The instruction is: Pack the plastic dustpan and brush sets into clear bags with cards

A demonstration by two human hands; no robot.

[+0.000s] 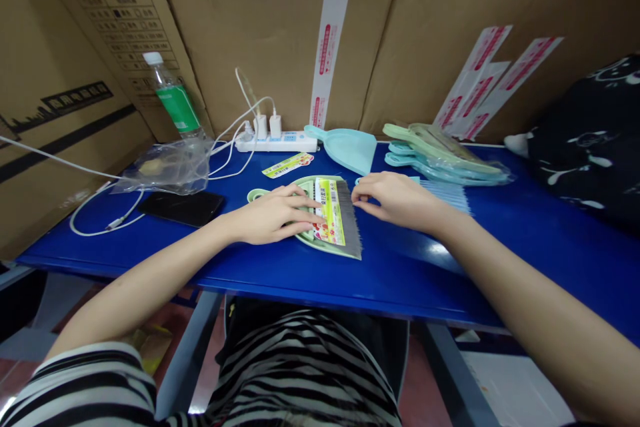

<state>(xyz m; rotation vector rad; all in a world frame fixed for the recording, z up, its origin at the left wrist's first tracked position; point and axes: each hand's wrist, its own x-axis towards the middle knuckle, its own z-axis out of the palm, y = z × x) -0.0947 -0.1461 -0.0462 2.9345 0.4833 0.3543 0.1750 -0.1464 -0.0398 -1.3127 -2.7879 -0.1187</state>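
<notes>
A light green dustpan lies on the blue table in front of me. On it is a small brush with grey bristles, and a yellow-and-white printed label card rests across the brush. My left hand lies flat over the handle side, fingers stretched apart, with the fingertips touching the card's left edge. Just right of the bristles is my right hand, its fingers curled together; whatever they may hold is hidden. Behind that hand, a blue brush with pale blue bristles is partly covered.
A light blue dustpan and another label card lie farther back. Stacked dustpans in clear plastic are at right. A power strip, cables, phone, plastic bag and bottle occupy the left. Cardboard walls stand behind.
</notes>
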